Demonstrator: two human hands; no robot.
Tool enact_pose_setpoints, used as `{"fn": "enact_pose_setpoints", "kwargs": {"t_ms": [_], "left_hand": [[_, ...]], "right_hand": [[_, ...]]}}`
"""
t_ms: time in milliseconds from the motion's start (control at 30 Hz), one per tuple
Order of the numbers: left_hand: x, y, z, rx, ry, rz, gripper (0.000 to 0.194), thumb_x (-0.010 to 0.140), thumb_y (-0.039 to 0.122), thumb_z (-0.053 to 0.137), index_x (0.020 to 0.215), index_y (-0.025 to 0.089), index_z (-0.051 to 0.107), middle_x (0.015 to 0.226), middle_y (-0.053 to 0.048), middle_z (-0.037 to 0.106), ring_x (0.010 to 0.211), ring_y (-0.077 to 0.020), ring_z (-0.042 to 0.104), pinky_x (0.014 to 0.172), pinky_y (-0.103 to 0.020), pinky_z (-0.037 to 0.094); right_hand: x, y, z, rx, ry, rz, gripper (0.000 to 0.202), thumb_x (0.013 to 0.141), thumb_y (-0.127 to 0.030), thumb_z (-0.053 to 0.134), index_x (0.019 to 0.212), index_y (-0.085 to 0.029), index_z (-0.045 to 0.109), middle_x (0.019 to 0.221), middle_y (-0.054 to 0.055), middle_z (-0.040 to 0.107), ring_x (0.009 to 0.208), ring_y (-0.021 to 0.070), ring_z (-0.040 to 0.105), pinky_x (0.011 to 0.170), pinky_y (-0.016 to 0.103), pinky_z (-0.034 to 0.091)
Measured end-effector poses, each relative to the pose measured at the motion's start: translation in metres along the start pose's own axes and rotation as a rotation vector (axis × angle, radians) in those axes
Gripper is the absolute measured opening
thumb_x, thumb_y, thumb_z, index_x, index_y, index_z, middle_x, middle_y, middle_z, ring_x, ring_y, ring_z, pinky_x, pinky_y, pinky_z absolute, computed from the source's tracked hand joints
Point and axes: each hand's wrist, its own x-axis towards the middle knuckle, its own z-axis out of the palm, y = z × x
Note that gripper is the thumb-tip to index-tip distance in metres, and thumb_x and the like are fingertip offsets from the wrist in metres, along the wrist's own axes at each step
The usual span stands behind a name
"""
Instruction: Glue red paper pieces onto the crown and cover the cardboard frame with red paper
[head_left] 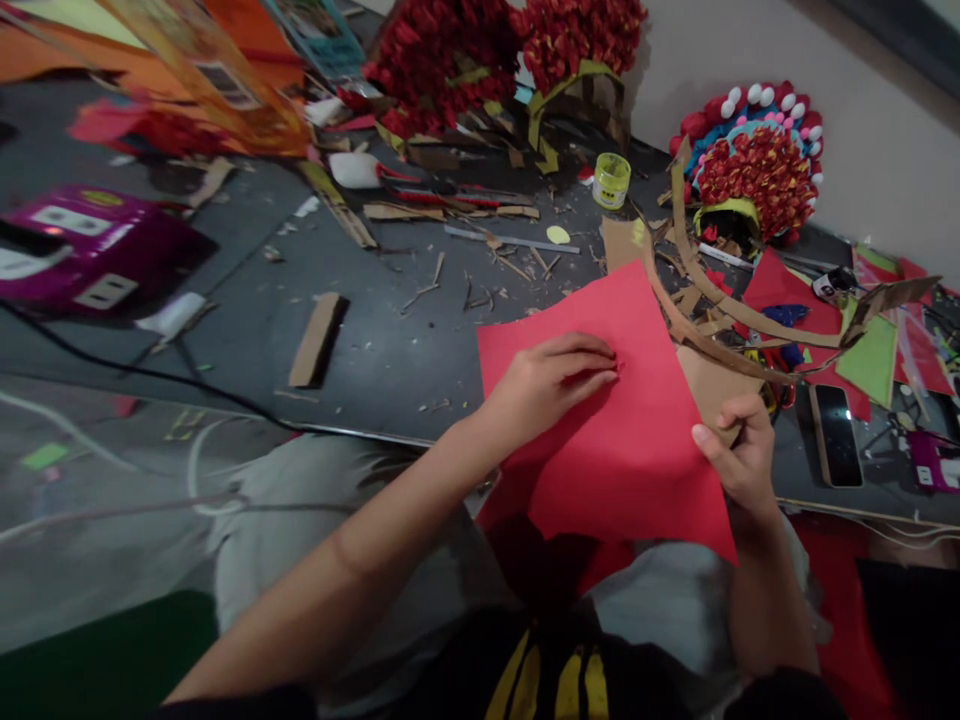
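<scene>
A large red paper sheet lies tilted over the table edge and my lap. My left hand rests on top of it, fingers drawn together by a few tiny red scraps; what is between the fingertips is too small to make out. At the sheet's right edge my right hand is closed, thumb on top, gripping the sheet. A brown cardboard piece shows beside that thumb, partly under the red sheet. Whether the cardboard is also in this grip, I cannot tell.
Curved cardboard strips stand up just beyond the sheet. A phone lies at right, a purple device with a black cable at left. Farther back are a yellow jar, red decorated pieces and scattered cardboard scraps.
</scene>
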Motion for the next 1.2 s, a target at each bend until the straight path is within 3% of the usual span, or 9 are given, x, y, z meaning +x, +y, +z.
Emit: {"fn": "enact_pose_setpoints", "kwargs": {"t_ms": [133, 367, 733, 1067, 1200], "left_hand": [[-0.0002, -0.0001, 0.0008, 0.006, 0.013, -0.009, 0.016, 0.091, 0.026, 0.057, 0.089, 0.016, 0.07, 0.092, -0.008, 0.071, 0.085, -0.0155, 0.069, 0.078, -0.027, 0.058], [-0.0057, -0.0001, 0.0034, 0.135, -0.012, 0.1, 0.023, 0.095, 0.024, 0.049, 0.094, 0.012, 0.068, 0.092, -0.011, 0.071, 0.081, -0.0177, 0.069, 0.073, -0.028, 0.058], [-0.0095, 0.0022, 0.0067, 0.272, 0.008, 0.119, 0.026, 0.097, 0.026, 0.045, 0.094, 0.015, 0.068, 0.095, -0.01, 0.071, 0.082, -0.0183, 0.069, 0.072, -0.028, 0.058], [-0.0016, 0.0003, 0.0039, 0.074, 0.069, 0.069, 0.014, 0.091, 0.02, 0.056, 0.089, 0.014, 0.068, 0.09, -0.008, 0.071, 0.083, -0.0148, 0.069, 0.077, -0.025, 0.057], [-0.0035, 0.0011, 0.0019, 0.13, -0.01, 0.102, 0.018, 0.093, 0.022, 0.052, 0.089, 0.015, 0.069, 0.092, -0.008, 0.071, 0.085, -0.0154, 0.069, 0.075, -0.025, 0.058]], "right_hand": [[-0.0003, -0.0025, 0.0012, -0.007, -0.003, -0.014, 0.022, 0.073, -0.031, 0.064, 0.07, -0.024, 0.044, 0.061, -0.006, 0.037, 0.055, 0.011, 0.034, 0.053, 0.027, 0.029], [-0.0013, -0.0041, 0.0054, 0.027, -0.014, -0.059, 0.022, 0.075, -0.028, 0.064, 0.069, -0.024, 0.043, 0.06, -0.007, 0.036, 0.052, 0.0098, 0.031, 0.051, 0.027, 0.026], [0.0005, -0.0077, 0.0075, 0.043, 0.0, -0.114, 0.018, 0.076, -0.022, 0.062, 0.071, -0.024, 0.044, 0.058, -0.007, 0.037, 0.051, 0.0095, 0.032, 0.051, 0.027, 0.025], [0.0031, -0.0043, 0.0022, -0.02, 0.025, -0.127, 0.017, 0.076, -0.022, 0.062, 0.071, -0.023, 0.045, 0.061, -0.007, 0.041, 0.054, 0.0094, 0.037, 0.052, 0.025, 0.027], [0.0029, -0.0063, 0.0028, -0.026, 0.005, -0.15, 0.017, 0.076, -0.022, 0.062, 0.071, -0.023, 0.046, 0.06, -0.007, 0.042, 0.053, 0.0092, 0.037, 0.051, 0.025, 0.028]]}}
